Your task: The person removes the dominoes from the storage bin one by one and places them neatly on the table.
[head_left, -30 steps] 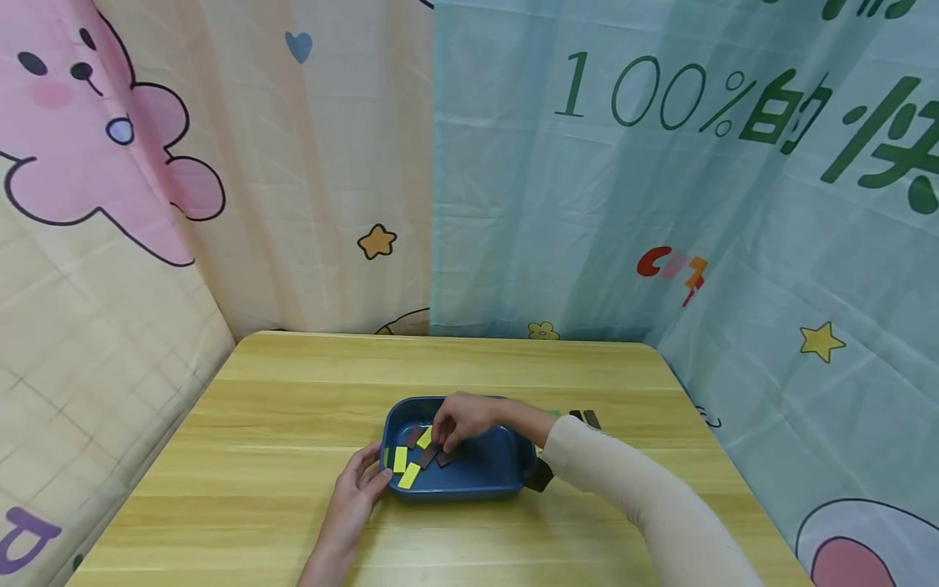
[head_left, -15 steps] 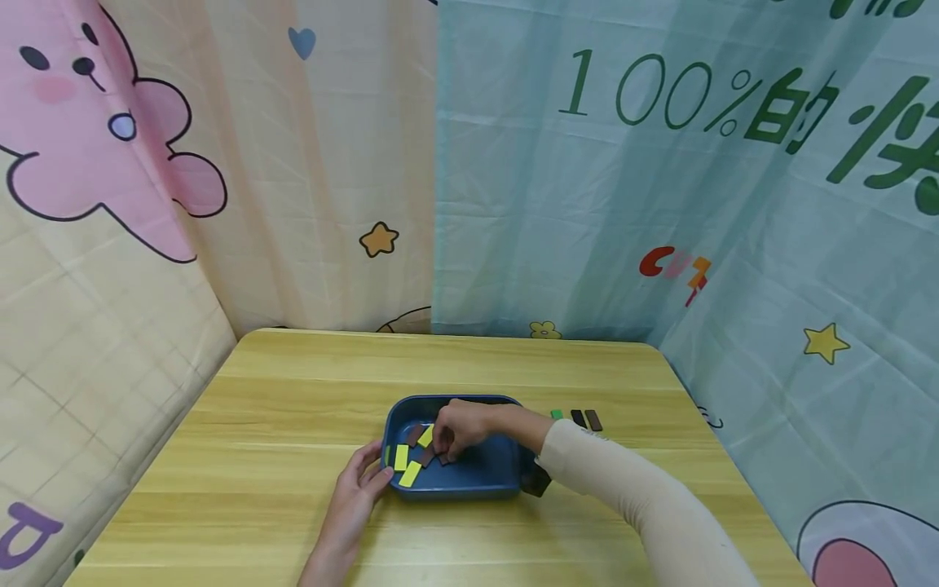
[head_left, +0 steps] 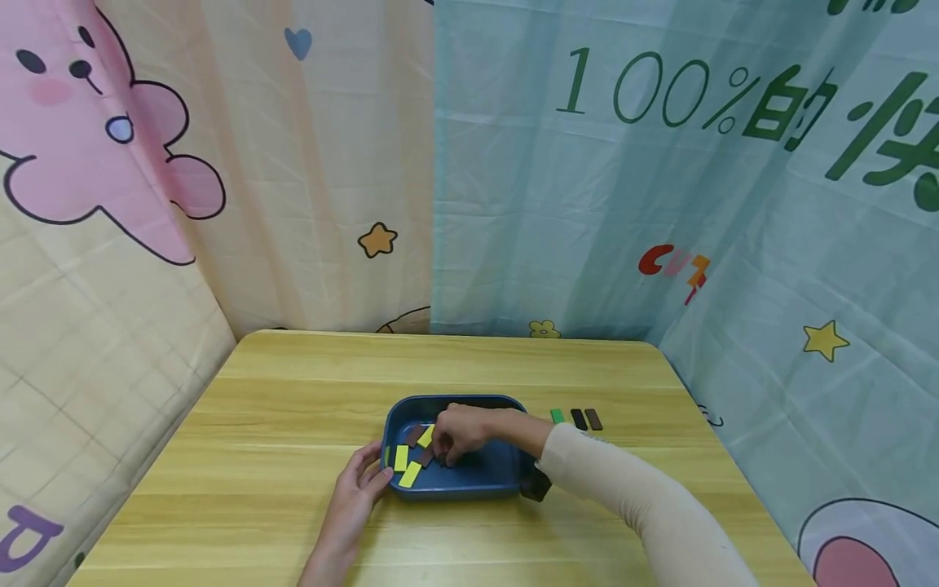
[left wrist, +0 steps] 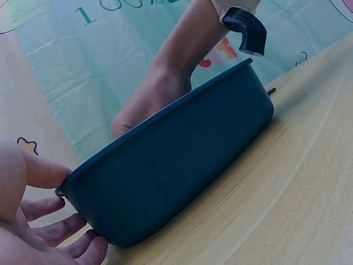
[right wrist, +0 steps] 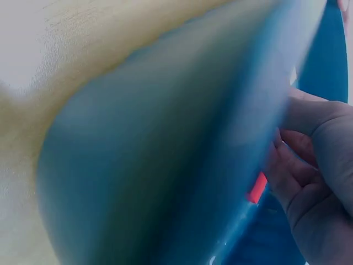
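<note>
A blue plastic box (head_left: 469, 492) stands on the wooden table, holding several yellow and brown rectangular tiles. My left hand (head_left: 354, 493) holds its left front corner; in the left wrist view, the fingers (left wrist: 52, 227) lie along the outer wall and the thumb is at the rim. My right hand (head_left: 464, 430) reaches inside with curled fingers, pinching a dark brown tile (head_left: 442, 461) low in the box; the fingertips are partly hidden. Close by lie a yellow tile (head_left: 410, 474) and another brown tile (head_left: 414, 434). The right wrist view shows a red piece (right wrist: 257, 189) beside the fingers.
Right of the box, a green tile (head_left: 557, 416), a black tile (head_left: 579, 419) and a brown tile (head_left: 593, 419) lie on the table (head_left: 308, 391). A black device (head_left: 535, 483) hangs under the right wrist. Printed curtains (head_left: 513, 204) enclose the table's back and sides.
My right hand has shifted slightly down over the brown tile, which now looks narrower at the fingertips. The green tile has come into clearer view. The left hand stays at the box corner.
</note>
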The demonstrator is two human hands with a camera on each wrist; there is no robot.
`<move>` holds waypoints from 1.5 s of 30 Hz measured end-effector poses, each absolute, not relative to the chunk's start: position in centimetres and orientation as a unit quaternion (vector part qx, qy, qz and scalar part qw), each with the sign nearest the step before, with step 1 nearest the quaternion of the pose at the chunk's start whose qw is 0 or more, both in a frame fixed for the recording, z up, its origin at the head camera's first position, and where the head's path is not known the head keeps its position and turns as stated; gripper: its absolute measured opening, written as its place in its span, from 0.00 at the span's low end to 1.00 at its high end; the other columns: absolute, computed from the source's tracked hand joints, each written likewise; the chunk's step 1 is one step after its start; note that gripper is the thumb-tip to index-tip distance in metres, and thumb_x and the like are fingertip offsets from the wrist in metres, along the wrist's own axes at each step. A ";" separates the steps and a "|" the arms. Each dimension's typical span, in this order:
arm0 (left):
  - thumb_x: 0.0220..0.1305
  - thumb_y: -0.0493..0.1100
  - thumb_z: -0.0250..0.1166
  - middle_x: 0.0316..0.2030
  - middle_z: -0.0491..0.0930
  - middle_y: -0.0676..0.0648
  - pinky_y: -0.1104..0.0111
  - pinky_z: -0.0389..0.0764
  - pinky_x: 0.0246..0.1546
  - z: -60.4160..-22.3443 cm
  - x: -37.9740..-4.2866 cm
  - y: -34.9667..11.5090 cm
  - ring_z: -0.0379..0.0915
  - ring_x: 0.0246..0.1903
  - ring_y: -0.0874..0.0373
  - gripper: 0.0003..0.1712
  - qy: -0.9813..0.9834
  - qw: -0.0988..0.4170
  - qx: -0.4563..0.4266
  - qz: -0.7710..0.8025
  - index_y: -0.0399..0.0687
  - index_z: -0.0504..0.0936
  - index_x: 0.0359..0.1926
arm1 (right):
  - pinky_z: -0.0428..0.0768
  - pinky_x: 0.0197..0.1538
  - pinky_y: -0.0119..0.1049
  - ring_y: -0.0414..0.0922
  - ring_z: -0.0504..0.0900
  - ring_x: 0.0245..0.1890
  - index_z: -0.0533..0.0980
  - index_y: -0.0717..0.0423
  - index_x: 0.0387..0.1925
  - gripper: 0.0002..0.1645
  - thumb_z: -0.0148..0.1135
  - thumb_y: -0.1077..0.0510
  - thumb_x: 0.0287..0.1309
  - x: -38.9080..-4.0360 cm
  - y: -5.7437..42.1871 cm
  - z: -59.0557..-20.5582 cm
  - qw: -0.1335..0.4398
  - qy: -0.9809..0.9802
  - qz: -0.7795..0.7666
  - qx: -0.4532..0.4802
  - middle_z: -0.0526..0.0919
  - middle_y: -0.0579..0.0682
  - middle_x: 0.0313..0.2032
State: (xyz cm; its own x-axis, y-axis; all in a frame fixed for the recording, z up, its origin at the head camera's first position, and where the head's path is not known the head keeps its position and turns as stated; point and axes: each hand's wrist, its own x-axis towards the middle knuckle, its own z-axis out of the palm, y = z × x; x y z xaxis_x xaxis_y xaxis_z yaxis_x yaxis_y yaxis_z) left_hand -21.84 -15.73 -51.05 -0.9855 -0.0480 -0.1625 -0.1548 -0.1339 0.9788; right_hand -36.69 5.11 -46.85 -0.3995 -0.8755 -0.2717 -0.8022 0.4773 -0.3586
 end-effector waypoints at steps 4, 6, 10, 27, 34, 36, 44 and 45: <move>0.76 0.34 0.57 0.73 0.60 0.32 0.51 0.70 0.67 -51.1 -21.8 -15.6 0.60 0.71 0.37 0.31 0.656 0.037 -0.083 0.749 0.37 0.61 0.75 | 0.78 0.37 0.21 0.29 0.79 0.30 0.87 0.52 0.35 0.06 0.78 0.62 0.57 -36.8 5.5 -46.6 0.217 0.837 -0.120 -0.489 0.82 0.34 0.29; 0.76 0.34 0.57 0.73 0.61 0.33 0.51 0.70 0.67 -51.1 -21.8 -15.6 0.61 0.71 0.37 0.30 0.656 0.037 -0.084 0.749 0.37 0.61 0.75 | 0.79 0.37 0.22 0.30 0.79 0.30 0.87 0.53 0.36 0.05 0.77 0.63 0.58 -36.9 5.7 -46.2 0.218 0.838 -0.139 -0.481 0.82 0.35 0.28; 0.76 0.34 0.57 0.73 0.61 0.33 0.51 0.71 0.66 -51.1 -21.8 -15.6 0.61 0.71 0.37 0.30 0.657 0.035 -0.081 0.749 0.37 0.61 0.75 | 0.79 0.37 0.24 0.31 0.79 0.30 0.87 0.54 0.36 0.04 0.76 0.64 0.59 -37.0 6.2 -45.4 0.209 0.839 -0.168 -0.473 0.83 0.36 0.29; 0.77 0.33 0.56 0.73 0.60 0.31 0.52 0.70 0.67 -51.2 -21.8 -15.6 0.60 0.71 0.35 0.31 0.655 0.032 -0.080 0.751 0.36 0.59 0.76 | 0.80 0.38 0.28 0.33 0.80 0.30 0.87 0.52 0.38 0.05 0.76 0.59 0.60 -37.6 9.6 -43.2 0.159 0.868 -0.195 -0.429 0.83 0.36 0.29; 0.77 0.33 0.56 0.73 0.60 0.31 0.58 0.74 0.63 -51.1 -21.7 -15.5 0.60 0.71 0.35 0.31 0.653 0.027 -0.074 0.753 0.35 0.60 0.76 | 0.81 0.38 0.29 0.33 0.80 0.30 0.87 0.53 0.36 0.05 0.77 0.60 0.59 -37.7 11.0 -42.4 0.149 0.871 -0.202 -0.422 0.84 0.37 0.30; 0.77 0.33 0.56 0.73 0.60 0.31 0.60 0.75 0.63 -51.2 -21.7 -15.5 0.60 0.71 0.36 0.31 0.653 0.026 -0.072 0.754 0.35 0.59 0.76 | 0.81 0.38 0.30 0.33 0.81 0.31 0.87 0.53 0.37 0.05 0.77 0.60 0.59 -37.8 11.5 -42.2 0.148 0.871 -0.207 -0.419 0.85 0.37 0.31; 0.77 0.33 0.56 0.72 0.61 0.32 0.62 0.76 0.61 -51.5 -21.9 -15.6 0.60 0.71 0.36 0.31 0.654 0.025 -0.075 0.752 0.36 0.60 0.76 | 0.82 0.40 0.31 0.34 0.82 0.32 0.86 0.55 0.38 0.05 0.75 0.62 0.60 -38.0 13.6 -41.4 0.150 0.876 -0.234 -0.394 0.87 0.39 0.33; 0.77 0.33 0.56 0.72 0.61 0.31 0.62 0.76 0.61 -51.5 -21.9 -15.6 0.60 0.70 0.36 0.31 0.654 0.025 -0.075 0.753 0.35 0.60 0.76 | 0.83 0.40 0.31 0.34 0.83 0.32 0.86 0.56 0.38 0.05 0.75 0.62 0.60 -38.1 14.0 -41.3 0.149 0.875 -0.240 -0.394 0.87 0.39 0.33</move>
State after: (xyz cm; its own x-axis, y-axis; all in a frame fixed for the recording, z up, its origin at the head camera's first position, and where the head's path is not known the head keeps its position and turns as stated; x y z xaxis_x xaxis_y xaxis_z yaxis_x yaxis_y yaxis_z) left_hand -21.85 -15.55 -51.46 -0.9877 -0.0606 -0.1443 -0.1344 -0.1440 0.9804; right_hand -38.06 13.98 -41.31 -0.6447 -0.7610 -0.0722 -0.6179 0.5745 -0.5368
